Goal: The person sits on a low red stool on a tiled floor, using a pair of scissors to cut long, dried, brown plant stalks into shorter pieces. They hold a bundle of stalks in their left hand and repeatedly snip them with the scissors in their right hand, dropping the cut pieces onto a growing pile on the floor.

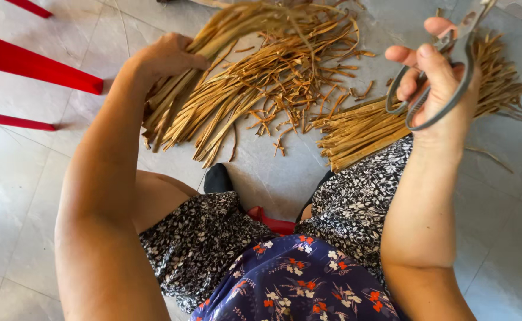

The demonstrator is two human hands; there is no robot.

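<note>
We are taking the loose pile of dried strips (273,89) on the floor as our landmark and reading everything from it, moving left to right.

Far to the left of the pile, red chair legs (32,62) are slanting across the pale tiled floor (29,178). Nearer, at the pile's left edge, our left hand (166,59) is closing around a bundle of strips (213,41); the fingers are wrapped tight about it, the thumb is pressing along the top, and the bundle's long ends are hanging down below the hand while the upper part is arching over the pile.

Directly below the pile, a dark toe (217,178) is showing between our knees, which are draped in black-and-white flowered cloth (201,238), with a blue flowered cloth (296,279) lying over our lap.

Just to the right of the pile, a neater bunch of cut strips (362,131) is lying side by side on the tiles, running up and to the right behind our other hand.

Above that bunch, our right hand (439,83) is holding metal scissors (433,89): the fingers are threading through the wire loop handles and are squeezing them together, with the blades pointing up toward the top edge. Whether the blades are parted we cannot tell, as the tips are running out of view.
</note>
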